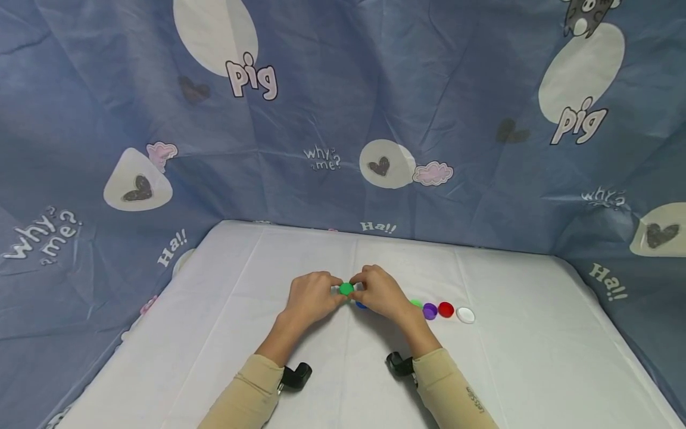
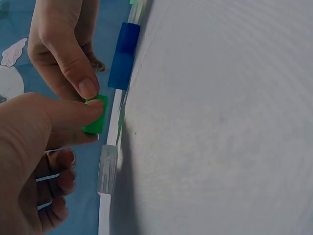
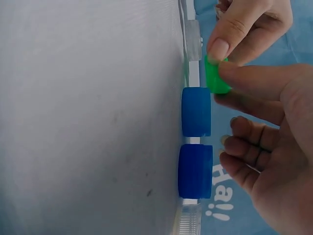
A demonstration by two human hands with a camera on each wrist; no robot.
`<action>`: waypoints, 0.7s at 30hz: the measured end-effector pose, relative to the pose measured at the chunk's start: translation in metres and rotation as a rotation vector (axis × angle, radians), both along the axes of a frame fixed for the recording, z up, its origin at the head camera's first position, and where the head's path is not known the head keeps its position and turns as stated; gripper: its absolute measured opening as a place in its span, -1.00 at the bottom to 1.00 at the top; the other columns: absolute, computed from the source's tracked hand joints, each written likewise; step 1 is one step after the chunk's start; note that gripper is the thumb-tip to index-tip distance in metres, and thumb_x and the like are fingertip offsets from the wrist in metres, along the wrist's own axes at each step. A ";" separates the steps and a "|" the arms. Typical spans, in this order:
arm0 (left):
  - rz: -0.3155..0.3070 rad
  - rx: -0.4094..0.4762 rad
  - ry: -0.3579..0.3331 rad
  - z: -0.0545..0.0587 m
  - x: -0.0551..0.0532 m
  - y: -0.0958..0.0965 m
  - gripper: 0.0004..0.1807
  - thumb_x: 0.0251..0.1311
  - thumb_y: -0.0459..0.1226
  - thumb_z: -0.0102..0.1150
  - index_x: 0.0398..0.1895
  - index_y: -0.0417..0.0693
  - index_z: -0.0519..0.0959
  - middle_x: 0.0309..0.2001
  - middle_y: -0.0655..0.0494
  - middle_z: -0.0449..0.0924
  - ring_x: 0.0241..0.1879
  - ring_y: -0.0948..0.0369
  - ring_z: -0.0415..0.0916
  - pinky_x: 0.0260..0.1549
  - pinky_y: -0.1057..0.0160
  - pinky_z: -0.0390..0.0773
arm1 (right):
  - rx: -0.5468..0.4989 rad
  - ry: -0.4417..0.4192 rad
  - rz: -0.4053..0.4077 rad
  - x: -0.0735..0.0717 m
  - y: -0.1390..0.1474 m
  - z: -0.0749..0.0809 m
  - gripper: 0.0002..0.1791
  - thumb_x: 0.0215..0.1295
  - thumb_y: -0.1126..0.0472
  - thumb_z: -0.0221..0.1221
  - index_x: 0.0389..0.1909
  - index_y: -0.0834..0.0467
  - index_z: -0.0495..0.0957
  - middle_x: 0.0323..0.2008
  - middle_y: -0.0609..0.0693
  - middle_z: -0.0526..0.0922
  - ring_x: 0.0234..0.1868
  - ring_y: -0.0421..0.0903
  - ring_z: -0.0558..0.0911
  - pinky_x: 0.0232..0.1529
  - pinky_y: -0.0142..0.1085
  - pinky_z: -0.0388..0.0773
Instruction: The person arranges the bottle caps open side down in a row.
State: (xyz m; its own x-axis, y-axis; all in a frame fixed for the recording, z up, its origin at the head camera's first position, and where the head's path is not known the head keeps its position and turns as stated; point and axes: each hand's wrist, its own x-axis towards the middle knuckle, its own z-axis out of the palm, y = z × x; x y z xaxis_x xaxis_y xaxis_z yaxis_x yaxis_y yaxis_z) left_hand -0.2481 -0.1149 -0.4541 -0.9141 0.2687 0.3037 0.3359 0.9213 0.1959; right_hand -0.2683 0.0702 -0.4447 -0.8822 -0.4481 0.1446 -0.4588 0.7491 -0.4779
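Observation:
A green bottle cap (image 1: 346, 288) is raised just above the white table, between both hands. My left hand (image 1: 312, 296) pinches its left edge with thumb and fingertips. From the other side my right hand (image 1: 380, 291) pinches the same cap, its remaining fingers loosely bent in the right wrist view. Two blue caps (image 3: 196, 112) (image 3: 195, 171) stand on the table close to the right fingers; in the head view they are mostly hidden by that hand. A clear ridged cap (image 2: 107, 169) stands below the left hand's side of the green cap.
Right of my right hand a row continues with a light green cap (image 1: 416, 303), partly covered by the wrist, a purple cap (image 1: 430, 311), a red cap (image 1: 446, 309) and a white cap (image 1: 465, 315). A blue printed cloth (image 1: 289, 196) hangs behind the white table (image 1: 536, 357).

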 end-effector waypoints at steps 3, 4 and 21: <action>0.002 0.006 -0.018 0.000 0.000 0.001 -0.65 0.03 0.10 0.43 -0.14 0.24 0.78 -0.22 0.22 0.77 -0.30 0.18 0.70 -0.53 0.23 0.53 | 0.012 -0.008 -0.010 0.000 -0.001 0.000 -0.73 0.14 0.08 0.41 -0.14 0.06 0.76 -0.50 -0.16 0.48 -0.40 -0.19 0.37 -0.42 -0.36 0.34; 0.003 0.012 -0.025 0.000 0.000 0.001 -0.66 0.03 0.10 0.44 -0.14 0.24 0.78 -0.21 0.21 0.77 -0.30 0.17 0.70 -0.54 0.23 0.52 | 0.014 -0.005 -0.011 0.000 -0.001 -0.001 -0.73 0.13 0.08 0.42 -0.14 0.06 0.77 -0.50 -0.16 0.49 -0.40 -0.19 0.37 -0.42 -0.36 0.35; 0.040 0.006 -0.052 -0.004 -0.001 0.001 -0.68 0.01 0.08 0.45 -0.17 0.25 0.79 -0.20 0.18 0.79 -0.37 0.13 0.71 -0.61 0.25 0.45 | 0.092 0.090 0.014 0.001 -0.010 -0.003 -0.70 0.07 0.14 0.45 -0.16 0.13 0.77 -0.40 -0.01 0.61 -0.39 -0.19 0.40 -0.34 -0.33 0.38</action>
State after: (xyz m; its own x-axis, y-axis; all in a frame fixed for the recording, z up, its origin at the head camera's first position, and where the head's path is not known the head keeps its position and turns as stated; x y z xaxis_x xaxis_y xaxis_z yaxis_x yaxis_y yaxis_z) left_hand -0.2490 -0.1134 -0.4585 -0.9387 0.2305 0.2565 0.2884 0.9324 0.2177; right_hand -0.2676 0.0604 -0.4472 -0.8612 -0.4750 0.1812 -0.5074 0.7811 -0.3640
